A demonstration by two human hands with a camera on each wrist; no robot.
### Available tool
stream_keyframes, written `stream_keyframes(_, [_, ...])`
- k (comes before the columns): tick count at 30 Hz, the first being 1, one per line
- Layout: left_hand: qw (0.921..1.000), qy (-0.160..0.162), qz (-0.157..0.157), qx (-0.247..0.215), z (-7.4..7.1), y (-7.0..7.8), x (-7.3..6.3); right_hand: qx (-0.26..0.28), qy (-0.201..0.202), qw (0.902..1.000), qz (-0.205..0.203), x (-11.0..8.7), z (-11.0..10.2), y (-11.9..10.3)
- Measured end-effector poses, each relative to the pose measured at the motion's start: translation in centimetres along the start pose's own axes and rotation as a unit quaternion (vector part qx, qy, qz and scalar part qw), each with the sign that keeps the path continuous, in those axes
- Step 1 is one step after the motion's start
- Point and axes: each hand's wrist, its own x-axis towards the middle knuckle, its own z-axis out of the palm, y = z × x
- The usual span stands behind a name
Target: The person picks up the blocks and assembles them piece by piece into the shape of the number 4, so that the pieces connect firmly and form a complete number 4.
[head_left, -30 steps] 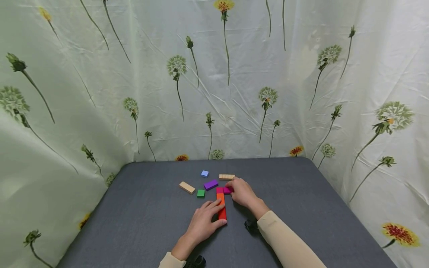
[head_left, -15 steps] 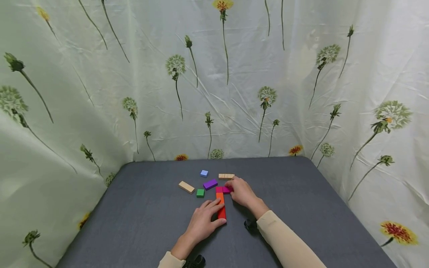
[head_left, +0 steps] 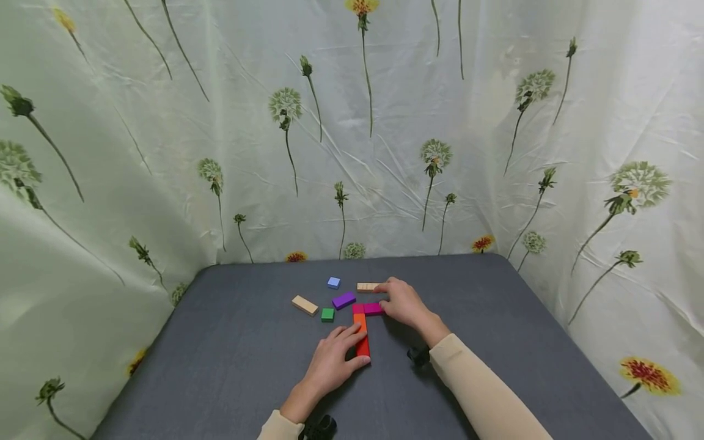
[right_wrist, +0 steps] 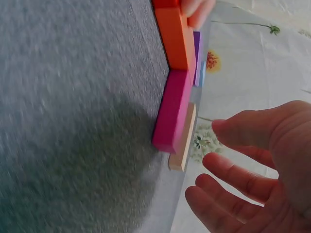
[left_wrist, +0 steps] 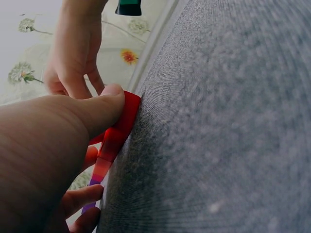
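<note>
My left hand (head_left: 330, 363) lies along a row of a red block (head_left: 363, 348) and an orange block (head_left: 360, 319). In the left wrist view its thumb presses the near end of the red block (left_wrist: 127, 111), with fingers curved along the other side. A pink block (head_left: 358, 308) tops the row, and a magenta block (head_left: 373, 309) extends right from it. My right hand (head_left: 407, 305) hovers just right of the magenta block (right_wrist: 174, 109); in the right wrist view its fingers are spread, holding nothing. Behind it is a light wooden block (head_left: 365, 286).
Left of the row are a purple block (head_left: 344, 300), a green block (head_left: 327, 315) and another wooden block (head_left: 305, 305). A small blue block (head_left: 333, 282) sits farther back. The grey table (head_left: 231, 354) ends at a flower-printed curtain (head_left: 247, 122).
My right hand has let go of the magenta block and drawn slightly right, its fingers spreading. The left hand stays on the row. The head view has shifted slightly.
</note>
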Motion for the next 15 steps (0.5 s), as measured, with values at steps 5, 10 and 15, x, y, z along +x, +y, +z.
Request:
stream_keyframes(5, [1.0000, 0.000, 0.003, 0.003, -0.1, 0.0, 0.0, 0.015, 0.006, 0.9998, 0.012, 0.3, -0.5, 0.7])
stream_keyframes(10, [1.0000, 0.002, 0.000, 0.005, 0.0, 0.1, -0.1, 0.022, 0.013, 0.9996, 0.014, 0.9, -0.7, 1.3])
stream_keyframes(15, [1.0000, 0.003, 0.001, 0.006, 0.0, 0.1, -0.2, 0.036, 0.008, 0.9991, 0.021, 1.8, -1.0, 2.0])
